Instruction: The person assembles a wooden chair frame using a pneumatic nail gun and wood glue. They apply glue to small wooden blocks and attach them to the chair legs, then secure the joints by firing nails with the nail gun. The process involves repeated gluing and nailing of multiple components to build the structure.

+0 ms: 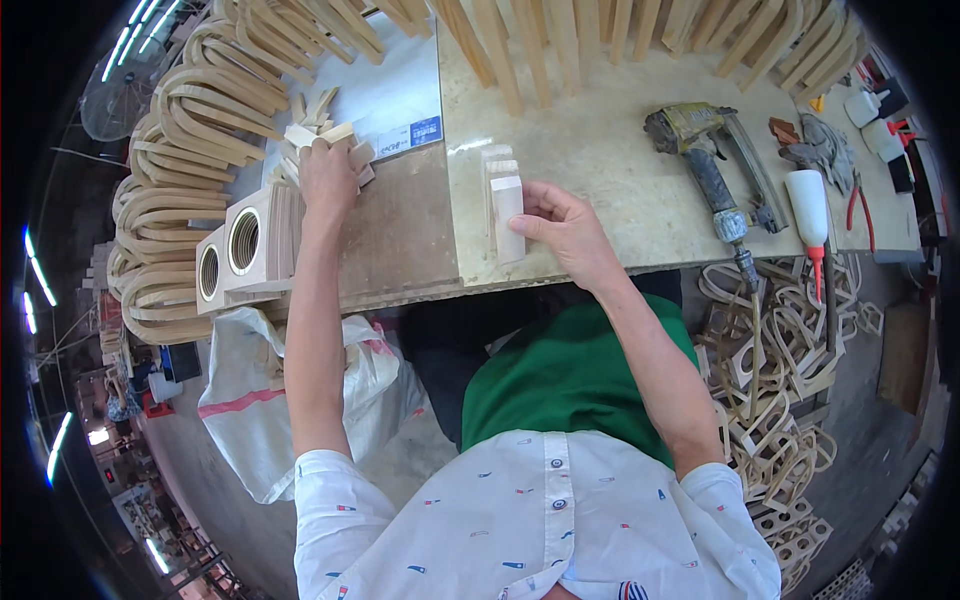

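My right hand (565,232) pinches a small pale wooden block (509,215) upright on the table, thumb on its near face and fingers behind it. Just beyond that one, more blocks (497,160) stand in a short row. At the left, my left hand (330,178) reaches into a loose pile of small wooden blocks (362,157), its fingers bent round one of them; the fingertips are partly hidden. Next to my left forearm stand square wooden pieces with large round holes (244,240), stacked face to face.
Bent wooden frames (195,145) line the table's left and far edges. A nail gun (705,165) with a hose lies at the right, near a white glue bottle (806,205), red-handled pliers (858,210) and a grey glove (822,148). Below are a white sack (250,400) and heaped wooden frames (775,370).
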`<state>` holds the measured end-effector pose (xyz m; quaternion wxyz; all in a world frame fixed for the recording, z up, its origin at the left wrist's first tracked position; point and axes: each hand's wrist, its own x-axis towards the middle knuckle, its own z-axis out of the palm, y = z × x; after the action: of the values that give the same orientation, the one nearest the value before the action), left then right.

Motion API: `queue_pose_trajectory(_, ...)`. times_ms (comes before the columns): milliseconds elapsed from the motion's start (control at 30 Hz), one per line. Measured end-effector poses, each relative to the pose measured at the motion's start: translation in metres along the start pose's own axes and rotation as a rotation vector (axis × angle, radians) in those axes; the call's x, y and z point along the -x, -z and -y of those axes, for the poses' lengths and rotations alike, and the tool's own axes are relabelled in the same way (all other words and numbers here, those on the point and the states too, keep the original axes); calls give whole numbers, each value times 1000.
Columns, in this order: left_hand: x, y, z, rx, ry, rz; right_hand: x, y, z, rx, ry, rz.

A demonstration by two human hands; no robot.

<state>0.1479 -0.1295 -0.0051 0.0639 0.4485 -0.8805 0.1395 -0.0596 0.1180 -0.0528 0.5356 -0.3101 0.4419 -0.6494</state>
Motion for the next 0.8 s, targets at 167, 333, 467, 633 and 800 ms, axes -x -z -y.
queue_pose_trajectory(167, 12, 31, -40, 514, 72, 80, 5, 0, -2, 24, 20, -47)
queue_pose_trajectory(333, 58, 41, -107, 1247, 120, 244, 28, -8, 13, 79, 21, -11)
queue_pose_trajectory(467, 73, 62, -131, 1531, 78, 356, 42, -3, 18, 144, 50, -23)
queue_pose_trajectory(633, 85, 74, -140, 1551, -14, 409, 54, 2, 21, 190, 25, -48)
queue_pose_trajectory(800, 95, 77, -142, 1515, -70, 435, 62, 2, 21, 179, 32, -48)
